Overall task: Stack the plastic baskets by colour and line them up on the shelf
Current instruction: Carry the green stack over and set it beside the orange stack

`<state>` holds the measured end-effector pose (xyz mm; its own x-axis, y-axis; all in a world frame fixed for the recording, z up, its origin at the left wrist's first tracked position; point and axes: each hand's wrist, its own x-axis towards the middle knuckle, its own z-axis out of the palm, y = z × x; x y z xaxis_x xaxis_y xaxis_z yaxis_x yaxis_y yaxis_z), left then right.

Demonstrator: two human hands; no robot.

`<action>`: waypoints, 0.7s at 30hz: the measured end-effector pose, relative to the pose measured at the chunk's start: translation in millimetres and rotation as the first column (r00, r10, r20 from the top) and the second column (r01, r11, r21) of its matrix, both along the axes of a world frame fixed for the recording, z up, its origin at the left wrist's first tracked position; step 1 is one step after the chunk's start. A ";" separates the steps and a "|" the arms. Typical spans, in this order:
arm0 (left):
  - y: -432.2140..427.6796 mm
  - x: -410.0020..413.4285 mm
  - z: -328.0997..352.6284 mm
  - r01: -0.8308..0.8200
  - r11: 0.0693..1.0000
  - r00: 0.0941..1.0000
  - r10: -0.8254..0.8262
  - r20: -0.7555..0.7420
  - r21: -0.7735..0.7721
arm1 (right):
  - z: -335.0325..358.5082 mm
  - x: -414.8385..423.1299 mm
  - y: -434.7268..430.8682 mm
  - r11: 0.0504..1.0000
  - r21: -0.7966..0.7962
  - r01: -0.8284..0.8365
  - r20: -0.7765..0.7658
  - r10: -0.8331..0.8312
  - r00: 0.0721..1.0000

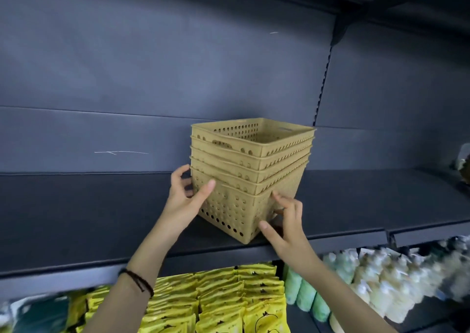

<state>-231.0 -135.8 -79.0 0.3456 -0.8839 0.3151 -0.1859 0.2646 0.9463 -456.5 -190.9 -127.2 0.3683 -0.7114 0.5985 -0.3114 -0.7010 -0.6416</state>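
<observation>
Left hand (187, 200) and right hand (286, 220) spread, clasping nested tan baskets (244, 175), top basket empty, on shelf (89, 218)

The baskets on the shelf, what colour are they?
The baskets are mustard yellow, dotted with round holes; the head view shows it.

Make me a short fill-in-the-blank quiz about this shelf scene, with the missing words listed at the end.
1. The stacked baskets are all ____ in colour.
2. The stack rests on a dark ____.
3. The left hand and right hand touch the ____ basket of the stack.
4. A dark cord bracelet is on the ____ wrist.

Missing words: yellow; shelf; bottom; left
</observation>
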 end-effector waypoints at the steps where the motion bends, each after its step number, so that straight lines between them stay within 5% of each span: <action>1: 8.7 12.7 2.7 -0.009 1.000 1.000 0.009 -0.009 0.000 | -0.1 9.1 4.2 0.999 -0.002 -0.033 -0.018 0.032 0.999; 7: 50.2 71.5 6.7 -0.197 0.980 0.980 0.197 -0.038 -0.024 | 0.6 78.7 29.0 0.980 -0.004 -0.198 -0.128 0.196 0.972; 12: 72.3 77.5 4.0 -0.277 0.931 0.954 0.296 0.048 -0.238 | 14.2 117.4 34.3 0.951 0.026 -0.309 -0.194 0.308 0.931; 21: 60.9 99.4 -8.4 -0.435 0.868 0.859 0.480 0.178 -0.241 | 28.4 111.6 -14.9 0.999 -0.019 0.048 -0.005 -0.048 0.999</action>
<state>-131.6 -74.9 -87.3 0.5962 -0.5600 0.5753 -0.5305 0.2630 0.8059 -344.9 -205.8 -98.9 0.3373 -0.7171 0.6100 -0.3483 -0.6970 -0.6268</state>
